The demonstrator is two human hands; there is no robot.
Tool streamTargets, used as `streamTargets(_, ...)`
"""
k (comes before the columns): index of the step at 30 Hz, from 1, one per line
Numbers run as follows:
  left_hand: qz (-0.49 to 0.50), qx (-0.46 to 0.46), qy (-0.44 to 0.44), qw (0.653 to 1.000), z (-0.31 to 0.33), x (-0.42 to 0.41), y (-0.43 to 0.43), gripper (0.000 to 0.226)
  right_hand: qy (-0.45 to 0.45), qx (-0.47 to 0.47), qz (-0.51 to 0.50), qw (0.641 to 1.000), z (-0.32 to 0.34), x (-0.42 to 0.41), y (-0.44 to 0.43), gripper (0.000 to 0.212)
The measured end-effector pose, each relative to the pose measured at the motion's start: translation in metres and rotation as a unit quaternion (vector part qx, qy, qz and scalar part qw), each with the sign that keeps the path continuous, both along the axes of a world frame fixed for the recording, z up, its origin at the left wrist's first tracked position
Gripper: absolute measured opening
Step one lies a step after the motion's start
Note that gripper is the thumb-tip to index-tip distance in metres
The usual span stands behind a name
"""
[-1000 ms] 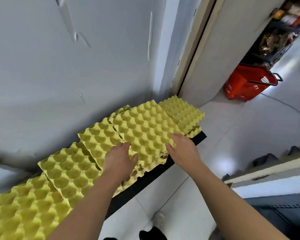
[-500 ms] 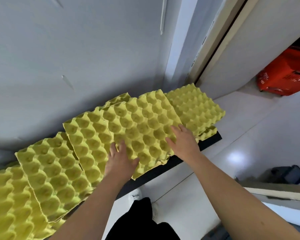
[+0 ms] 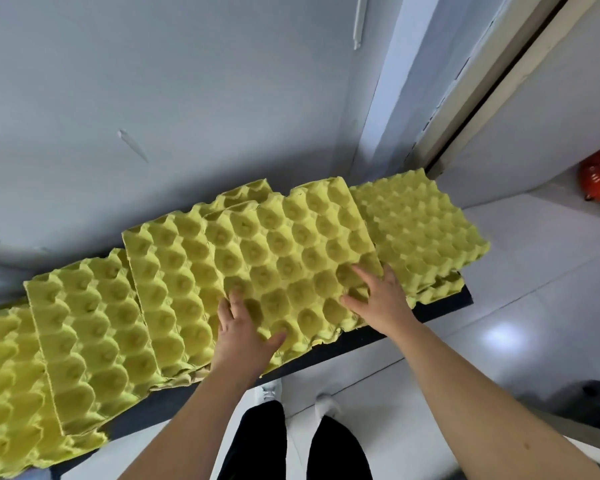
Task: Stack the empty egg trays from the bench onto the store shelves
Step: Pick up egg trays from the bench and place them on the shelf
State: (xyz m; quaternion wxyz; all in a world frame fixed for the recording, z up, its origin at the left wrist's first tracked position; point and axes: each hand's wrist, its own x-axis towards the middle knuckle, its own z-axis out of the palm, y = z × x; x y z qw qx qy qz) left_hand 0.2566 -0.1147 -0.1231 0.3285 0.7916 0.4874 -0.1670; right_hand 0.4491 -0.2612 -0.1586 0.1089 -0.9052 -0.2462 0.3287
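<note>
I have both grips resting on the top egg tray [image 3: 291,258], the yellow one lying across its neighbours on the black tabletop [image 3: 444,301]. The left grip [image 3: 243,336] lies flat on the near left corner, fingers straight and thumb out along the near edge. The right grip [image 3: 381,299] is spread flat over the near right corner. Neither is closed round anything. Whether a fingertip hooks under the rim I cannot make out, since the hands hide it.

The tray between my grips overlaps another tray [image 3: 167,289] outboard of the left grip, and a further tray [image 3: 423,230] lies just beyond the right grip. More run off past the left one.

I judge the moulded pulp light, fairly stiff across the cups, but weak and ragged at the rim, so it would likely tear if pinched at one corner. I would take it at two opposite edges, thumbs above and fingers beneath.

I can read no brand, label or writing on any tray.
</note>
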Motion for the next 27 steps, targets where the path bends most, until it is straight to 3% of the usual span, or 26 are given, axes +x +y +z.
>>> streamTargets(6,0.070,0.032,-0.033,0.996,0.009,0.008,-0.012,0.121,0.017,0.089,-0.018,0.996,0.012,0.007,-0.006,0.073)
streamTargets(14,0.129,0.104,-0.116,0.979,0.070,-0.004,-0.026,0.120,-0.064,0.173,0.013,0.983,0.078,0.005,-0.011,0.072)
streamTargets(22,0.191,0.214,-0.217,0.933,0.175,-0.065,-0.020,0.121,-0.160,0.276,0.096,0.943,0.191,-0.028,0.038,0.072)
streamTargets(27,0.237,0.280,-0.248,0.896,0.239,-0.133,-0.009,0.129,-0.173,0.325,0.159,0.916,0.259,-0.081,0.088,0.073)
